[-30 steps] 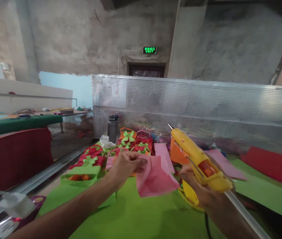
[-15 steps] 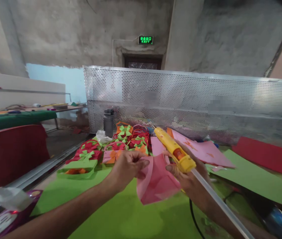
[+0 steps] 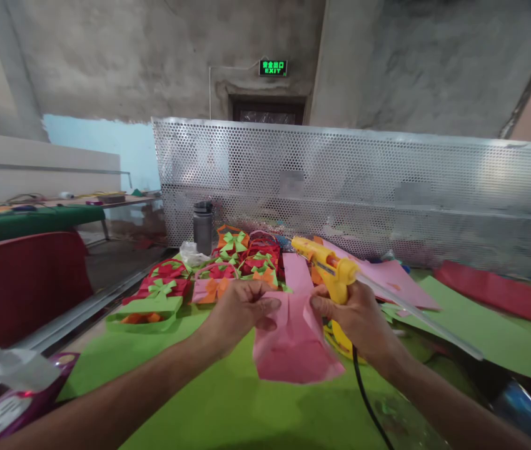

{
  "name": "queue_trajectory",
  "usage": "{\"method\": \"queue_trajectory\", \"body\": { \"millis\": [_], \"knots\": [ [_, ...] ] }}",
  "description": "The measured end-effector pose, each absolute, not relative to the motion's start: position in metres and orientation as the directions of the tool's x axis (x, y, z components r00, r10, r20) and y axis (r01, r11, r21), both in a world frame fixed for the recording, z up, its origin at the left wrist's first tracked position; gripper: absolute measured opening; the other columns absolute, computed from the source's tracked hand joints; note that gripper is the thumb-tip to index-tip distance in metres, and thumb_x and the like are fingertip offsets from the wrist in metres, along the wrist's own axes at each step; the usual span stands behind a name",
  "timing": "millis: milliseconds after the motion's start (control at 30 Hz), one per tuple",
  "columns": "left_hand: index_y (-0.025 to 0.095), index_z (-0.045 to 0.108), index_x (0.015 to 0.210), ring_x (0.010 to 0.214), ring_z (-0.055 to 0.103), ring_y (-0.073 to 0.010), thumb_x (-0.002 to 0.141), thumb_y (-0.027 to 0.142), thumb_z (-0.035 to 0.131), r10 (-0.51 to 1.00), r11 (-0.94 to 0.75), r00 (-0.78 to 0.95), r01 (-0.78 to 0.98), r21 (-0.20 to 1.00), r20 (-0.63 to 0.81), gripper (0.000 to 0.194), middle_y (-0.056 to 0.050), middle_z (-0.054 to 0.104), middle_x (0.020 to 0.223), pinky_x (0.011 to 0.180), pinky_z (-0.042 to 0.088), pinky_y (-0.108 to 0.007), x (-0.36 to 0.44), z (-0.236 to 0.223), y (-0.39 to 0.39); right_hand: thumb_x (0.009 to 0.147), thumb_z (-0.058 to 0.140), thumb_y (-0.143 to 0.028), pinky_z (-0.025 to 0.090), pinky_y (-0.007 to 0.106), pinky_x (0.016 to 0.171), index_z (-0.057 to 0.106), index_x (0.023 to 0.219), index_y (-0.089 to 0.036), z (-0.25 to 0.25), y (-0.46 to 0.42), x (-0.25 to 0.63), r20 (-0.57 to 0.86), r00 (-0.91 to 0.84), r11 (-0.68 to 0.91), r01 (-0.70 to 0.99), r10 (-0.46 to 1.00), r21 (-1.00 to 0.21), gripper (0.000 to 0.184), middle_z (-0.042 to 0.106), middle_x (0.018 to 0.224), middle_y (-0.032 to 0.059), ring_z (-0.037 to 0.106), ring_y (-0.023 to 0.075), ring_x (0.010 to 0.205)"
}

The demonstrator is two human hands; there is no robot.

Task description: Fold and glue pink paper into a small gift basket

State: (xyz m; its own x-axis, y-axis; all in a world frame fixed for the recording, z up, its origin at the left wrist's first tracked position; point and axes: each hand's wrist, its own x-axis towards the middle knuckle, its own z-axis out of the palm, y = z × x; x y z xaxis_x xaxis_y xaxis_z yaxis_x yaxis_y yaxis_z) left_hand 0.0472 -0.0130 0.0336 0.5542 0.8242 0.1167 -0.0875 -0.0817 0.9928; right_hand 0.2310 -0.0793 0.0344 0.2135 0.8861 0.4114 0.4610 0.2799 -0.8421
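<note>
My left hand (image 3: 241, 311) pinches the upper left edge of a folded pink felt piece (image 3: 296, 350), shaped like a small open bag. My right hand (image 3: 363, 319) is closed around the handle of a yellow hot glue gun (image 3: 335, 278), and its thumb and finger also grip the felt's upper right edge. A clear glue stick (image 3: 415, 309) juts from the gun's rear, while its front points away to the upper left. A black cord (image 3: 363, 387) hangs below. Beyond my hands, several small felt bags (image 3: 166, 287) with bows stand in a group.
Green felt (image 3: 190, 400) covers the table. A grey bottle (image 3: 202, 228) stands behind the bags, before a perforated metal panel (image 3: 340, 181). Pink, green (image 3: 476, 331) and red felt sheets (image 3: 490, 290) lie to the right. A purple power strip (image 3: 44, 390) is at lower left.
The glue gun has turned from lying slanted over my right hand to a more upright grip, its handle now showing. The pink felt has opened wider and faces me more squarely.
</note>
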Motion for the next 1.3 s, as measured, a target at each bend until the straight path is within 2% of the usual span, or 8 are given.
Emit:
{"method": "queue_trajectory", "body": {
  "millis": [100, 333, 600, 800, 967, 1067, 1167, 1300],
  "knots": [
    [0.014, 0.051, 0.055, 0.042, 0.051, -0.0062, 0.061, 0.027, 0.071, 0.815, -0.063, 0.571, -0.08, 0.995, 0.098, 0.025, 0.006, 0.051, 0.047, 0.045, 0.044, -0.018, 0.047, 0.032, -0.012, 0.069, 0.065, -0.031, 0.046, 0.03, 0.063, 0.061, 0.072, -0.015, 0.034, -0.081, 0.23, 0.403, 0.259, 0.253, 0.464, 0.878, -0.849, 0.017, 0.063, 0.069, 0.0023, 0.058, 0.0171, 0.066],
    [0.01, 0.064, 0.059, 0.04, 0.048, -0.0051, 0.056, 0.018, 0.07, 0.814, -0.122, 0.573, 0.0, 0.993, 0.1, 0.01, 0.002, 0.056, 0.046, 0.042, 0.039, -0.016, 0.048, 0.035, -0.014, 0.071, 0.064, -0.032, 0.044, 0.028, 0.06, 0.061, 0.07, -0.016, 0.036, -0.086, 0.226, 0.428, 0.199, 0.3, 0.466, 0.881, -0.832, 0.016, 0.06, 0.066, 0.0004, 0.056, 0.0153, 0.064],
    [0.01, 0.062, 0.057, 0.039, 0.049, -0.0073, 0.058, 0.03, 0.073, 0.826, -0.06, 0.563, 0.05, 0.997, 0.021, 0.022, 0.002, 0.054, 0.046, 0.042, 0.043, -0.02, 0.047, 0.032, -0.012, 0.071, 0.061, -0.032, 0.042, 0.028, 0.058, 0.059, 0.068, -0.016, 0.036, -0.087, 0.223, 0.42, 0.195, 0.286, 0.483, 0.886, -0.828, 0.017, 0.057, 0.064, 0.0, 0.054, 0.0151, 0.061],
    [0.013, 0.049, 0.049, 0.039, 0.042, -0.0042, 0.068, 0.036, 0.066, 0.751, -0.102, 0.649, -0.072, 0.992, 0.124, 0.034, 0.008, 0.037, 0.045, 0.043, 0.047, -0.02, 0.043, 0.034, -0.015, 0.07, 0.062, -0.031, 0.042, 0.027, 0.057, 0.061, 0.068, -0.016, 0.036, -0.085, 0.223, 0.425, 0.188, 0.298, 0.473, 0.885, -0.829, 0.015, 0.058, 0.064, -0.0002, 0.053, 0.0146, 0.061],
    [0.012, 0.057, 0.059, 0.037, 0.05, -0.007, 0.06, 0.034, 0.07, 0.801, -0.071, 0.598, 0.04, 0.997, 0.033, 0.025, 0.005, 0.051, 0.045, 0.04, 0.046, -0.019, 0.044, 0.037, -0.016, 0.07, 0.062, -0.033, 0.044, 0.028, 0.058, 0.06, 0.069, -0.016, 0.032, -0.084, 0.223, 0.403, 0.205, 0.27, 0.472, 0.892, -0.839, 0.017, 0.059, 0.064, 0.0002, 0.054, 0.0151, 0.061],
    [0.012, 0.062, 0.068, 0.037, 0.052, -0.0073, 0.053, 0.031, 0.074, 0.814, -0.004, 0.581, 0.007, 1.0, -0.001, 0.027, 0.002, 0.059, 0.048, 0.04, 0.047, -0.019, 0.047, 0.037, -0.016, 0.069, 0.063, -0.033, 0.045, 0.03, 0.062, 0.06, 0.07, -0.016, 0.029, -0.084, 0.222, 0.405, 0.228, 0.248, 0.505, 0.885, -0.827, 0.017, 0.06, 0.068, 0.0016, 0.056, 0.0168, 0.064],
    [0.01, 0.064, 0.066, 0.038, 0.052, -0.0072, 0.049, 0.031, 0.076, 0.823, 0.042, 0.567, -0.03, 0.999, -0.018, 0.029, 0.0, 0.062, 0.049, 0.041, 0.047, -0.018, 0.049, 0.036, -0.018, 0.068, 0.063, -0.033, 0.045, 0.03, 0.06, 0.06, 0.068, -0.017, 0.029, -0.085, 0.22, 0.422, 0.245, 0.25, 0.519, 0.873, -0.817, 0.017, 0.06, 0.065, 0.0011, 0.055, 0.0165, 0.063],
    [0.01, 0.064, 0.062, 0.04, 0.055, -0.0092, 0.052, 0.032, 0.076, 0.81, 0.069, 0.586, -0.048, 0.996, -0.028, 0.027, -0.001, 0.062, 0.048, 0.042, 0.048, -0.02, 0.049, 0.035, -0.018, 0.068, 0.063, -0.035, 0.044, 0.029, 0.056, 0.06, 0.068, -0.017, 0.031, -0.086, 0.219, 0.446, 0.272, 0.258, 0.523, 0.853, -0.812, 0.018, 0.058, 0.064, 0.0008, 0.053, 0.0154, 0.059]
  ]
}}
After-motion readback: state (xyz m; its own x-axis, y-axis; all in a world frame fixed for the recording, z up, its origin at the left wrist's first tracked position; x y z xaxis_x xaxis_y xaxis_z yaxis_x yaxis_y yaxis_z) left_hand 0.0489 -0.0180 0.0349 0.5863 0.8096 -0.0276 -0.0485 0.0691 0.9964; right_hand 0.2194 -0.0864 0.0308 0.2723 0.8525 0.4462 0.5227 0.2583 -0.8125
